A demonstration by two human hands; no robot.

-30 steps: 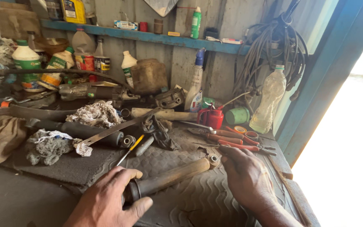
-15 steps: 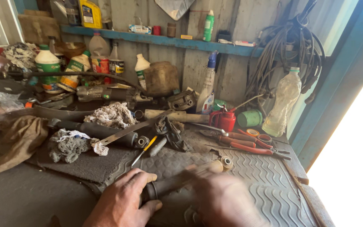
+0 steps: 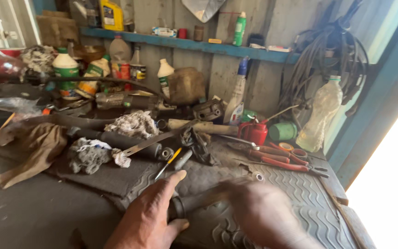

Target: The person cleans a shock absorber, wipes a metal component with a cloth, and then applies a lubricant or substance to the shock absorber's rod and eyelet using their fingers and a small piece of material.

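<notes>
**Both hands on the dark rod, low centre of the frame**

The dark rod [image 3: 208, 199] lies across the ribbed rubber mat [image 3: 300, 193], which likely keeps it from rolling. Your left hand [image 3: 150, 216] wraps its near end, thumb under, pinning it down. Your right hand [image 3: 263, 216] covers the middle; it is blurred, so you cannot tell how tightly it closes. Just above, a yellow-handled screwdriver [image 3: 169, 162] lies within reach. Red-handled pliers [image 3: 277, 159] rest right of centre, a grey rag [image 3: 88, 154] to the left.
</notes>
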